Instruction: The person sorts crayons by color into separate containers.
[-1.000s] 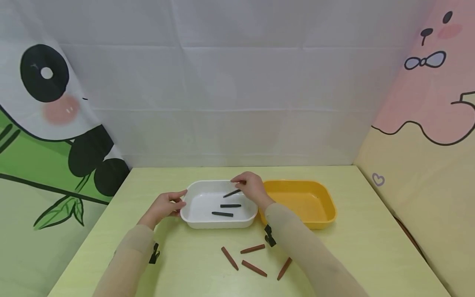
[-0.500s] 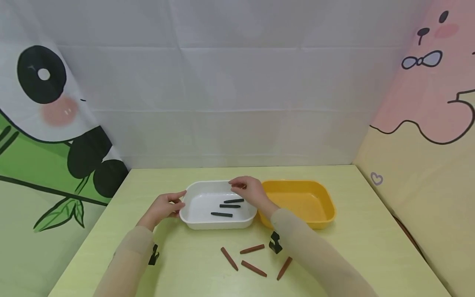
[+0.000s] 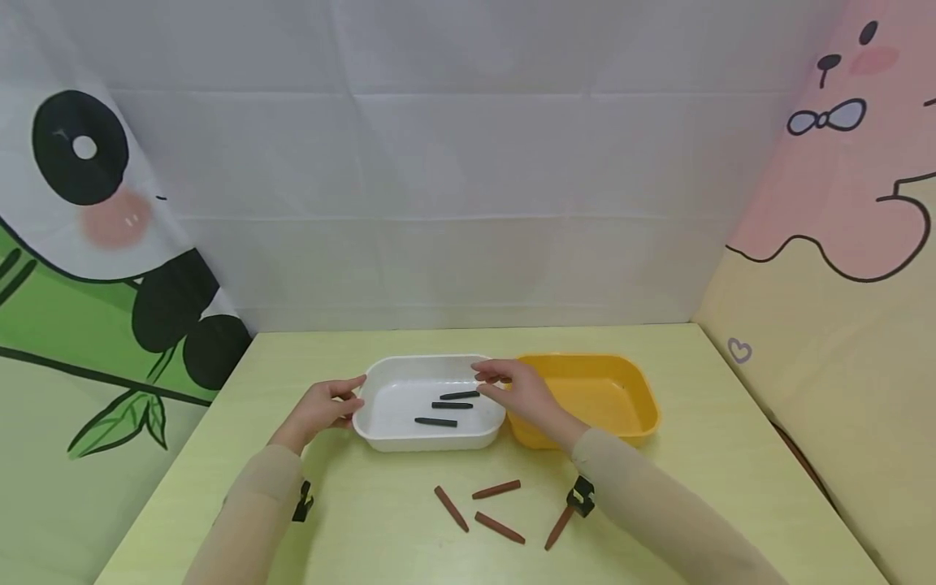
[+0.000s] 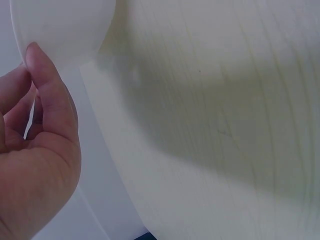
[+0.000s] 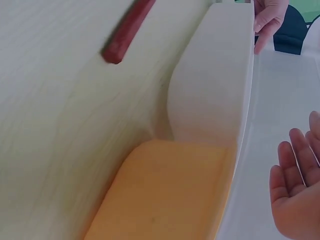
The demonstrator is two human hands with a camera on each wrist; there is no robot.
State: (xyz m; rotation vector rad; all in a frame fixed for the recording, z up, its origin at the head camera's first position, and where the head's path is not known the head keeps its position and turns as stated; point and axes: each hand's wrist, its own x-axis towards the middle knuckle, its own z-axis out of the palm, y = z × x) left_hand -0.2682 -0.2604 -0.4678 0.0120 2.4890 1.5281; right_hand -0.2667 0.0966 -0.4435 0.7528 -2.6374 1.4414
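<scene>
My left hand point(image 3: 322, 410) pinches the left rim of the white tray point(image 3: 427, 444), thumb and fingers at its edge. In the left wrist view, the thumb of the left hand point(image 4: 45, 150) presses against the tray's wall point(image 4: 60, 30). Inside lie three black crayons point(image 3: 435, 422), roughly side by side toward the right. Over the tray's right end is my right hand point(image 3: 530, 398), its fingers loosely extended and holding nothing; the right wrist view shows the bare palm of the right hand point(image 5: 300, 195).
A yellow tray point(image 3: 651, 422) stands against the white one's right side, partly behind my right forearm. Several brown crayons point(image 3: 500, 528) lie scattered on the pale yellow table point(image 3: 380, 520) in front. A white cloth backdrop point(image 3: 468, 162) hangs behind.
My right hand lets go of the third black crayon, which comes to lie beside the other two in the white tray. The hand then draws back to the right. My left hand stays put.
</scene>
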